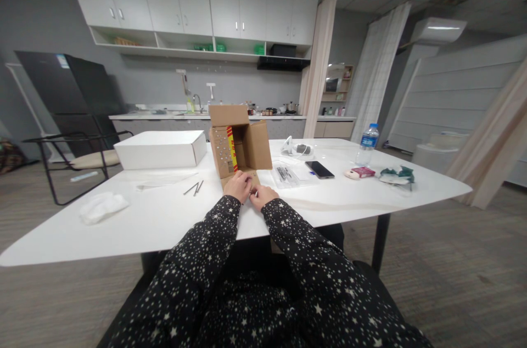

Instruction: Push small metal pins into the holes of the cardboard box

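A brown cardboard box point(221, 151) stands on the white table in front of me, its flaps spread and its dark inside showing. Yellow and red tape runs down its left part. My left hand point(239, 186) is bent over the front flap point(252, 178), fingers curled and gripping it. Close beside it, my right hand point(263, 196) pinches near the edge of the same flap, thumb and fingers together. The two hands almost touch. Anything small between the fingertips is too hidden to make out.
Left of the box are a white box point(158, 151), thin dark rods point(194, 188) and a crumpled white plastic bag point(102, 207). To its right lie clear plastic packets point(288, 174), a phone point(320, 169), a white corded device point(297, 147), a water bottle point(367, 144) and green wrapping point(397, 176).
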The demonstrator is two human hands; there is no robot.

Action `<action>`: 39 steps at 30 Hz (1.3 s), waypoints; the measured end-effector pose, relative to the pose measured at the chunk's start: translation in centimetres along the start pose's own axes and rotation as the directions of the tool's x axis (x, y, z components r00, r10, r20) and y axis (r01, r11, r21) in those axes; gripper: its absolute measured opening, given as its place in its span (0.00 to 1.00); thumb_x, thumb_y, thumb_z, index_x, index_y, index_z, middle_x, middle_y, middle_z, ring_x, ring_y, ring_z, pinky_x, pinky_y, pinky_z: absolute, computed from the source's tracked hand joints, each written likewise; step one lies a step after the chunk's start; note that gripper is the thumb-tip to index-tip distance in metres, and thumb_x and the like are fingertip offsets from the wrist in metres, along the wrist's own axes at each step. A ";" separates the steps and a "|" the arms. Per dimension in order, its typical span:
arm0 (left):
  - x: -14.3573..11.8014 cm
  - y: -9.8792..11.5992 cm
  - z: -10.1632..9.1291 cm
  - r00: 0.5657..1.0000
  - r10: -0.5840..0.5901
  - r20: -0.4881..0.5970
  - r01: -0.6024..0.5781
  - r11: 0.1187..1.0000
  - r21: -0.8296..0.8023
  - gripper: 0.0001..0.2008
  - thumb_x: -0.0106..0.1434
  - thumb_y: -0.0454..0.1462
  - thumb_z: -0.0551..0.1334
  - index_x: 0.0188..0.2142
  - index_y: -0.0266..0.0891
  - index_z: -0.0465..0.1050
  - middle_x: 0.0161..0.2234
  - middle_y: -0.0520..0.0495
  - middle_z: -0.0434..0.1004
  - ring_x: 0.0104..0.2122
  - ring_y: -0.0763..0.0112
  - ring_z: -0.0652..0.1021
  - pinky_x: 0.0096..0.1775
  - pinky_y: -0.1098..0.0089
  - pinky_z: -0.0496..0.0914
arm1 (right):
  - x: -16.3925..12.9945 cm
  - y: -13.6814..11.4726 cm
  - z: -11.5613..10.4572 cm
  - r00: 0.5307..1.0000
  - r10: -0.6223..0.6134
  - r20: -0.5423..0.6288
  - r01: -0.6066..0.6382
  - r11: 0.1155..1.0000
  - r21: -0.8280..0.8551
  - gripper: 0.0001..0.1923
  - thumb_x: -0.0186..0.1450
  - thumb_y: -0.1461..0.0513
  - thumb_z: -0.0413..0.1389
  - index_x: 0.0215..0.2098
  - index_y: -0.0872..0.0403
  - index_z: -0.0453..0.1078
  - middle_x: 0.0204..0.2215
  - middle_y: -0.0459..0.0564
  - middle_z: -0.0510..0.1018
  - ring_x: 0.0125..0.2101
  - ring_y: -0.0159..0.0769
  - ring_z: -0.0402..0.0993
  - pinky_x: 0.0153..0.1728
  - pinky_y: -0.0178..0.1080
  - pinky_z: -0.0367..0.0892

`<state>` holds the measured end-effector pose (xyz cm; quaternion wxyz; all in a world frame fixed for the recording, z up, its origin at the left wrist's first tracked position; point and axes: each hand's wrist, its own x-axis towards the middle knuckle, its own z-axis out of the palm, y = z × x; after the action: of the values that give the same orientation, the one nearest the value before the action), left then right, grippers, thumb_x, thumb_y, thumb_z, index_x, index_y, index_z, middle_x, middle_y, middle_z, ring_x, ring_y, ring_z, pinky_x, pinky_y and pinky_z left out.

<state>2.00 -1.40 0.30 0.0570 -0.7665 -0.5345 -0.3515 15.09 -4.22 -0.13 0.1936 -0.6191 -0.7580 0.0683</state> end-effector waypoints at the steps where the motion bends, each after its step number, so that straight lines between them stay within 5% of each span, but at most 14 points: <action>1: 0.0 0.0 0.0 1.000 0.001 0.000 -0.001 1.000 -0.002 0.11 0.64 0.37 0.53 0.40 0.42 0.73 0.40 0.47 0.72 0.40 0.67 0.76 0.44 0.68 0.69 | 0.0 0.0 0.0 1.000 -0.001 -0.002 0.001 1.000 0.000 0.14 0.62 0.54 0.50 0.41 0.49 0.73 0.38 0.50 0.79 0.39 0.40 0.74 0.36 0.37 0.63; 24: 0.3 -0.3 -0.8 0.996 -0.050 -0.074 0.050 0.999 -0.007 0.10 0.63 0.36 0.54 0.40 0.41 0.73 0.41 0.46 0.72 0.41 0.68 0.76 0.46 0.69 0.69 | 0.1 0.0 0.2 1.000 0.027 0.004 -0.027 0.999 0.028 0.12 0.62 0.55 0.51 0.40 0.48 0.73 0.37 0.49 0.79 0.39 0.39 0.74 0.35 0.36 0.63; 39: 0.5 -0.4 -1.4 0.970 -0.184 -0.158 0.193 0.980 0.041 0.11 0.64 0.38 0.53 0.41 0.42 0.73 0.42 0.45 0.72 0.40 0.67 0.76 0.43 0.69 0.68 | 0.0 -0.1 0.0 0.999 0.037 0.005 -0.037 0.999 0.029 0.13 0.61 0.55 0.51 0.39 0.47 0.73 0.37 0.48 0.79 0.39 0.39 0.74 0.35 0.36 0.63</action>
<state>1.09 -1.51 1.47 0.0859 -0.6811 -0.6086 -0.3979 15.01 -4.25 -0.11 0.1997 -0.6298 -0.7459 0.0845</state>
